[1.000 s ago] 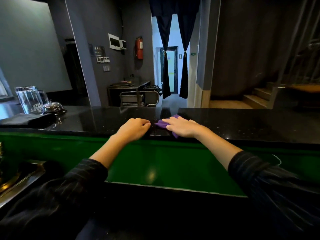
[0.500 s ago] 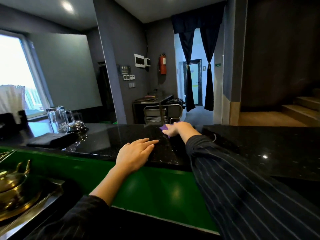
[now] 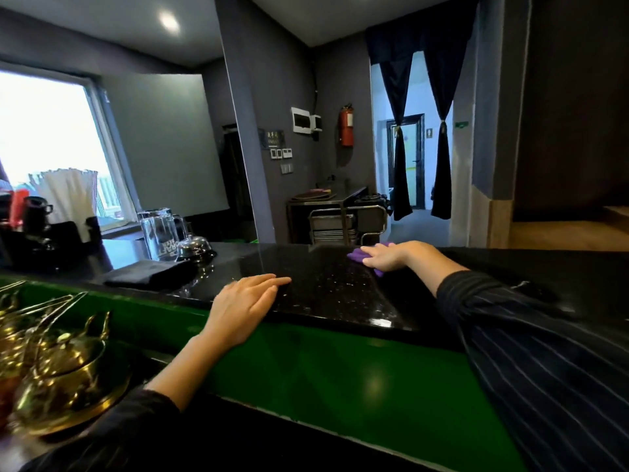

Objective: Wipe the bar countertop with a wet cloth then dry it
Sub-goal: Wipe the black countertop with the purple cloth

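Black speckled stone makes up the worktop (image 3: pixel 326 287), glossy and flecked with droplets or glints between the two hands. The right hand (image 3: pixel 388 255) reaches to the far edge with its fingers stretched flat, pressing down on a purple cloth (image 3: pixel 360 256); the cloth shows beyond the fingertips and again as a small corner under the heel of the hand, so it lies on the stone at the far side, right of centre. The left hand (image 3: pixel 243 308) rests palm down on the near edge, fingers straight and close together, holding nothing, well apart from the cloth. Both forearms are bare below dark pinstriped sleeves (image 3: pixel 544 362). To the left on the same surface lie a folded black cloth (image 3: pixel 149 275), and behind it a glass pitcher (image 3: pixel 160 235) with a chrome call bell (image 3: pixel 194 248) just beside it. Below the stone runs a green front panel (image 3: pixel 340 379), and brass vessels (image 3: pixel 64 376) sit at the lower left.
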